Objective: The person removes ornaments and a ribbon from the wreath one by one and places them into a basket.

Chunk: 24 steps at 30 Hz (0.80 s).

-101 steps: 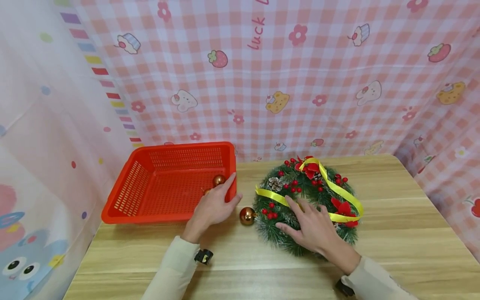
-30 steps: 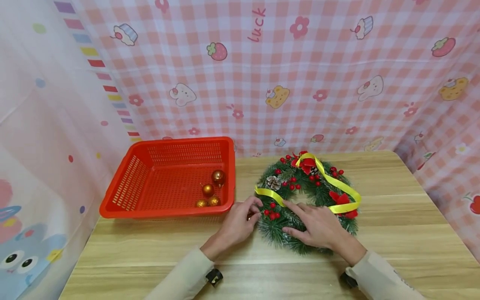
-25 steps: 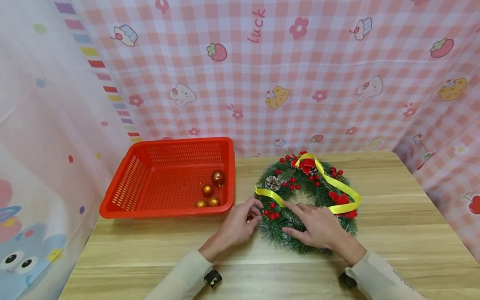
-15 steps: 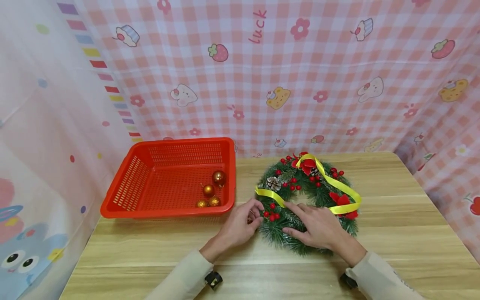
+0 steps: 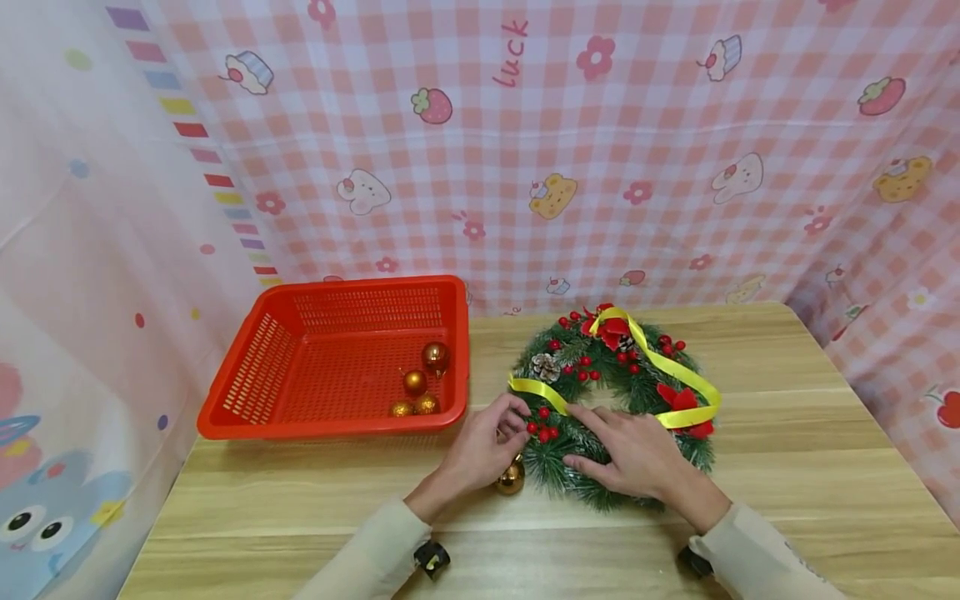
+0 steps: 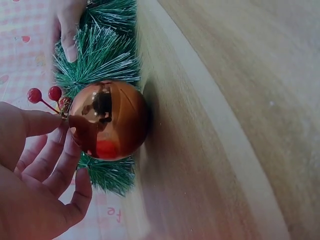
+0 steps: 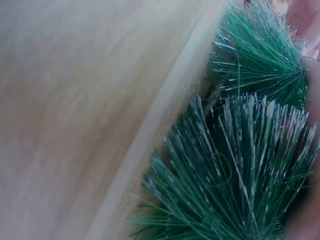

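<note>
My left hand [image 5: 478, 448] is at the left edge of the green wreath [image 5: 546, 467], pinching the top of a shiny copper-coloured Christmas ball [image 5: 510, 478]. In the left wrist view the fingertips meet at the ball's [image 6: 110, 122] cap, close to red berries [image 6: 54, 93] on the wreath. My right hand [image 5: 636, 454] rests on the wreath's front part with fingers extended. A yellow ribbon [image 5: 681, 382] lies over the wreath, partly under that hand's fingertips. Green needles [image 7: 250, 165] fill much of the right wrist view.
To the left stands a red plastic basket [image 5: 330, 431] with several gold and copper balls [image 5: 435, 357] in its right end. The wooden table [image 5: 315, 492] reaches back to a pink checked curtain [image 5: 480, 167].
The left hand has come from the basket's right side to the wreath and taken the ball lying there. The ball now shows lower, nearer the front. My right hand stays on the wreath.
</note>
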Tool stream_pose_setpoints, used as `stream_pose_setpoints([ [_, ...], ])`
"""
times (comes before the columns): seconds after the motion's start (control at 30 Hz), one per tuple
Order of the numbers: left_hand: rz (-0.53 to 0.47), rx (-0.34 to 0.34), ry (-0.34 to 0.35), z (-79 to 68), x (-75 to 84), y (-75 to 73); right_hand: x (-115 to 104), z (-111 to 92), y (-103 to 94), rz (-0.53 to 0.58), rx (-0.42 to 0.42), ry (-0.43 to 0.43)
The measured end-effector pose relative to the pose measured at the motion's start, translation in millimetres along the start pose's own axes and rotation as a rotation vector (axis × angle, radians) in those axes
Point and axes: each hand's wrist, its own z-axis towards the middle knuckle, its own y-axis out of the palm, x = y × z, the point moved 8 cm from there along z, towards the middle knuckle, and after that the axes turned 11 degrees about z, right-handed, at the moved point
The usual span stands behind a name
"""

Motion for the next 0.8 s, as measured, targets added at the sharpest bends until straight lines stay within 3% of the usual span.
stream_pose_setpoints([
  [0.63, -0.018, 0.017, -0.066, 1.4, -3.1, 2.6, 0.9, -0.2, 1.1, 0.004, -0.004, 0.005],
  [0.8, -0.024, 0.057, -0.038, 0.7, -1.3, -1.4, 1.7, -0.4, 1.3, 0.0, -0.007, 0.006],
])
